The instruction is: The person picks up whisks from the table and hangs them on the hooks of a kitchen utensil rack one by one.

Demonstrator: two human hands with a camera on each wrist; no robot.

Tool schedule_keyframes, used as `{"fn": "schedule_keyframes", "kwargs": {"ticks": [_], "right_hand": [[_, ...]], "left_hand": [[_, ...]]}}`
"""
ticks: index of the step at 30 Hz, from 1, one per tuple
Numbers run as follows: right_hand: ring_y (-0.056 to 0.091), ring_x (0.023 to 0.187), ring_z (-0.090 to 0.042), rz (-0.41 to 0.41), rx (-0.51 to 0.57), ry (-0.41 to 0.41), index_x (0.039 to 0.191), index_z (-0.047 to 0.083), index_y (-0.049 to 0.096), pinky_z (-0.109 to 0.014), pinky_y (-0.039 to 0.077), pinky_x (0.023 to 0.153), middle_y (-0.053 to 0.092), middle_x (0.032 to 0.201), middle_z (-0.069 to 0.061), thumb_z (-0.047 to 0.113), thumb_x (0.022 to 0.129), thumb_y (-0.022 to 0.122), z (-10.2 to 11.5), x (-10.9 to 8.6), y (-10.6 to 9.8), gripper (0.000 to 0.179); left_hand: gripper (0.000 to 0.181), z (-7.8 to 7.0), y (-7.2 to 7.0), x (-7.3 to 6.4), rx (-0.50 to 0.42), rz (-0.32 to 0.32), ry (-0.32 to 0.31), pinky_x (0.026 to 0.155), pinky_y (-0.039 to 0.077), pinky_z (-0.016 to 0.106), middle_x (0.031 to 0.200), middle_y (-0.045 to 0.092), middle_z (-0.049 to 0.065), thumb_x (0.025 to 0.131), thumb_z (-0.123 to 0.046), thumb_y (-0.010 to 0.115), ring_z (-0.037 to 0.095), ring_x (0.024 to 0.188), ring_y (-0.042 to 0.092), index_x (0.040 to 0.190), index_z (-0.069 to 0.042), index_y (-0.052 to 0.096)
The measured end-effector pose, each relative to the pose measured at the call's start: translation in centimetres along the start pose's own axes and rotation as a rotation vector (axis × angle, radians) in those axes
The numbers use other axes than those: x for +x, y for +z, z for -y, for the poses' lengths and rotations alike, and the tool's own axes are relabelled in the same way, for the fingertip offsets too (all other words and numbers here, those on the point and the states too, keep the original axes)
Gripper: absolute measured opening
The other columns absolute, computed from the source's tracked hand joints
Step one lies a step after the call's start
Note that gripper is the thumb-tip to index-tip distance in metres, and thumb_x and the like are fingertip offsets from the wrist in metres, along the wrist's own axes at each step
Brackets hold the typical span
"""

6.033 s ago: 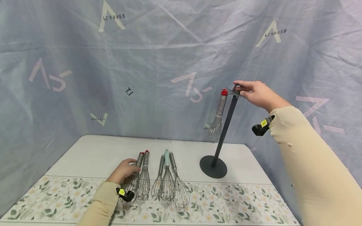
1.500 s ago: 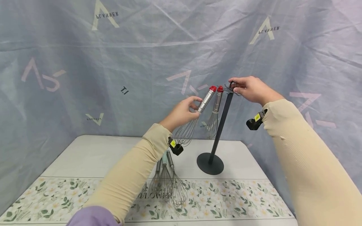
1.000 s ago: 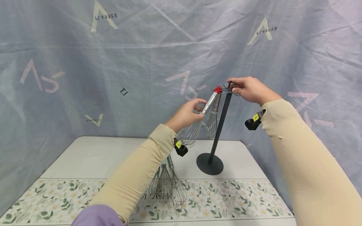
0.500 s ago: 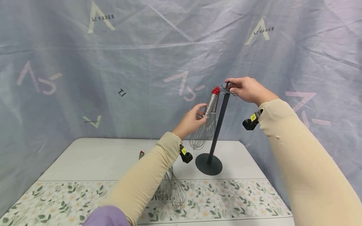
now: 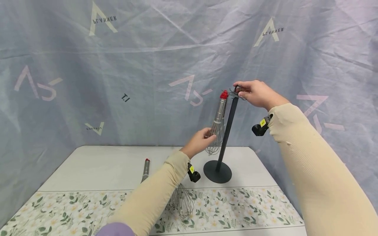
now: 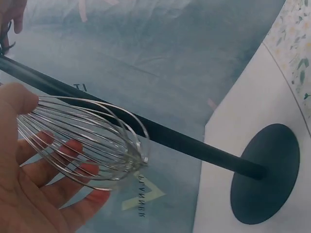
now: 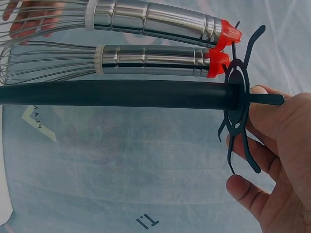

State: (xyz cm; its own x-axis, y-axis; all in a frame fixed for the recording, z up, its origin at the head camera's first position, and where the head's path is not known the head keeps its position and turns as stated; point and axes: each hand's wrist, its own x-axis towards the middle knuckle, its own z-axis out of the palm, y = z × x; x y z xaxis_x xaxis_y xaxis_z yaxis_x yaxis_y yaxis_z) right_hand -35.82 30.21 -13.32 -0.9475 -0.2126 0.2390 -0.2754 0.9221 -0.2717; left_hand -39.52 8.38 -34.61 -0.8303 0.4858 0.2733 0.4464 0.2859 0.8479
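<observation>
My right hand pinches the ring on top of a dark metal utensil stand. Two red-tipped steel whisks hang side by side from its hooks. The nearer whisk mostly covers the other whisk in the head view; both handles show in the right wrist view. Down at the nearer whisk's wires is my left hand. In the left wrist view its thumb lies at the wires, with the fingers spread loosely behind them.
On the table lies another red-tipped whisk, partly behind my left sleeve. More whisk wires show to its right on the floral runner. A printed grey curtain stands behind. Several bare hooks stick out below the post.
My left hand has lifted a red-tipped whisk off the table to the stand, where it now hangs. In the last half second the hand slid down from handle to wires. The right hand stays on top.
</observation>
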Motion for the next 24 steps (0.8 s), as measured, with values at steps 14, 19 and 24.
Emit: {"fn": "schedule_keyframes", "kwargs": {"ticks": [14,19,24], "right_hand": [[0.057,0.122,-0.034,0.008,-0.01,-0.012,0.157,0.019,0.039,-0.046,0.042,0.083,0.056,0.144,-0.019,0.019,0.108,0.049,-0.1,0.1,0.1,0.05],[0.057,0.123,-0.036,0.005,-0.028,-0.03,0.157,0.018,0.04,-0.047,0.043,0.086,0.056,0.143,-0.02,0.018,0.108,0.049,-0.3,0.1,0.0,0.05],[0.057,0.123,-0.037,0.004,-0.026,-0.028,0.158,0.02,0.039,-0.047,0.043,0.083,0.055,0.144,-0.021,0.02,0.108,0.049,-0.3,0.0,0.0,0.05]], "left_hand": [[0.07,3.2,1.6,-1.5,-0.022,0.043,-0.139,0.104,0.046,0.05,0.145,0.052,0.013,0.1,-0.048,0.06,0.031,0.132,0.052,0.157,-0.016,0.036],[0.07,4.3,0.8,-3.8,0.065,0.026,-0.232,0.104,0.045,0.053,0.146,0.051,0.02,0.101,-0.049,0.056,0.036,0.133,0.051,0.156,-0.012,0.036],[0.062,4.8,-1.6,-7.0,0.109,-0.016,-0.265,0.099,0.047,0.054,0.141,0.055,0.018,0.102,-0.048,0.056,0.036,0.127,0.055,0.152,-0.014,0.044]]}}
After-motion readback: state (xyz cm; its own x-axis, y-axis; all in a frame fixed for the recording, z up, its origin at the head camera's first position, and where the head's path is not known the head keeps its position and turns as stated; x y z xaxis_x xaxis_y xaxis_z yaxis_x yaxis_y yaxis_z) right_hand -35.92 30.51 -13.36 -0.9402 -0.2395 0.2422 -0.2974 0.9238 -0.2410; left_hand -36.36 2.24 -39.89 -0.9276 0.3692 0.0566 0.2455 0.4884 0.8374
